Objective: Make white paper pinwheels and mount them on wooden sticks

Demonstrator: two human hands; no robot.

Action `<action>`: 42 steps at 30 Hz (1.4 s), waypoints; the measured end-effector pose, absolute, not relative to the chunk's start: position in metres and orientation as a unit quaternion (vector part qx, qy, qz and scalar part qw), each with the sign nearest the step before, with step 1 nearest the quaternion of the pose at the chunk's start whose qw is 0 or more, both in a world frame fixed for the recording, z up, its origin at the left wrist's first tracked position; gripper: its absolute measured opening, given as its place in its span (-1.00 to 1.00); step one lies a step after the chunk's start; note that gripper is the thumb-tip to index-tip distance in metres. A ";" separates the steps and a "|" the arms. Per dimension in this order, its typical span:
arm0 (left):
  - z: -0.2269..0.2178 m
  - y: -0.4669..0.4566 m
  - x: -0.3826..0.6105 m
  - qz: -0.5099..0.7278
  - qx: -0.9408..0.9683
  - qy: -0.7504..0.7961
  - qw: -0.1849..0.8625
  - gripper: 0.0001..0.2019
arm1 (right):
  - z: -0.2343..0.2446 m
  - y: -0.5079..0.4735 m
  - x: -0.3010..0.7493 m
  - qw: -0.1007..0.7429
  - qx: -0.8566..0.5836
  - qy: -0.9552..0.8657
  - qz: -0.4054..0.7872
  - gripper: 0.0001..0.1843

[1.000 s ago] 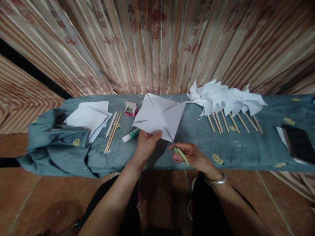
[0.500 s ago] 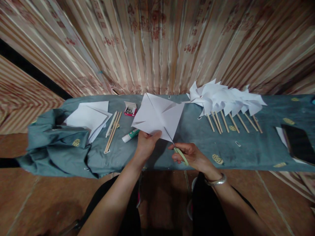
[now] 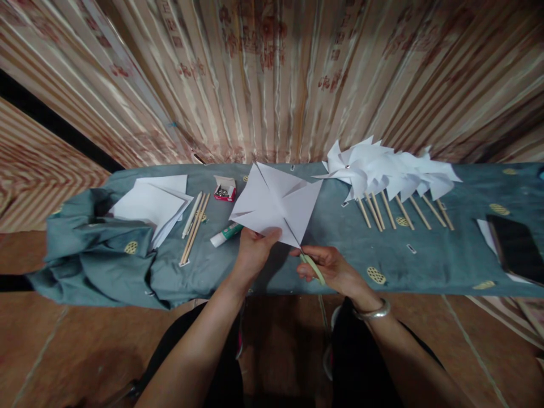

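A white sheet of paper is held up over the cloth, with slits running in from its corners. My left hand pinches its near edge, thumb on top. In my right hand is a pair of scissors with light green handles; their blades lie along the slit at the paper's near right corner. A glue stick with a green and white body lies just left of my left hand, partly under the paper. Beyond the sheet's left side stands an open small red box of metal pins or similar bits.
Several white paper pinwheels on wooden sticks lie overlapping at the right. Loose sticks and a stack of white sheets are at the left, beside bunched cloth. A dark phone rests far right. A curtain hangs behind.
The paper has shifted slightly right and nearer the scissors' handles, so less of the blades shows beyond its edge. Both hands keep their grips.
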State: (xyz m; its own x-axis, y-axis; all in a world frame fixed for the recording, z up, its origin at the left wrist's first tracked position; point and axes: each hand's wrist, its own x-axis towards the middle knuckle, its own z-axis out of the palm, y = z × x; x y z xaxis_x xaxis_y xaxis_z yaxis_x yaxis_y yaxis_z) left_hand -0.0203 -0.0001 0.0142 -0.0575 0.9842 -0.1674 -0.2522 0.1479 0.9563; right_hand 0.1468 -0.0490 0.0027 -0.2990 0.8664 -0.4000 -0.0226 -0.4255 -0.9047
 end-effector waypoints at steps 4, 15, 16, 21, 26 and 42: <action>0.017 -0.001 -0.020 0.536 0.374 0.490 0.578 -0.73 | 0.003 -0.049 0.146 0.318 -0.508 -0.432 0.674 -0.40; 0.015 -0.003 -0.019 0.524 0.378 0.483 0.591 -0.73 | 0.005 -0.048 0.146 0.313 -0.503 -0.474 0.652 -0.54; 0.015 -0.003 -0.019 0.525 0.378 0.481 0.591 -0.73 | 0.005 -0.048 0.146 0.315 -0.502 -0.473 0.652 -0.54; 0.015 -0.004 -0.020 0.531 0.374 0.476 0.593 -0.70 | 0.005 -0.048 0.145 0.319 -0.499 -0.463 0.659 -0.52; 0.015 -0.005 -0.021 0.528 0.384 0.467 0.596 -0.74 | 0.006 -0.048 0.145 0.321 -0.497 -0.464 0.659 -0.51; 0.015 -0.007 -0.021 0.518 0.397 0.472 0.592 -0.74 | -0.002 -0.048 0.143 0.321 -0.499 -0.470 0.654 -0.51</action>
State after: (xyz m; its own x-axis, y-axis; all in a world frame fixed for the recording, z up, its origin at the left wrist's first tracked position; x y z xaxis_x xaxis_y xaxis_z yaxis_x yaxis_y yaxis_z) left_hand -0.0211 -0.0070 0.0146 0.0167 0.9889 -0.1478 -0.2391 0.1475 0.9597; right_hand 0.1432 -0.0475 -0.0020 -0.2956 0.8886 -0.3508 0.0491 -0.3525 -0.9345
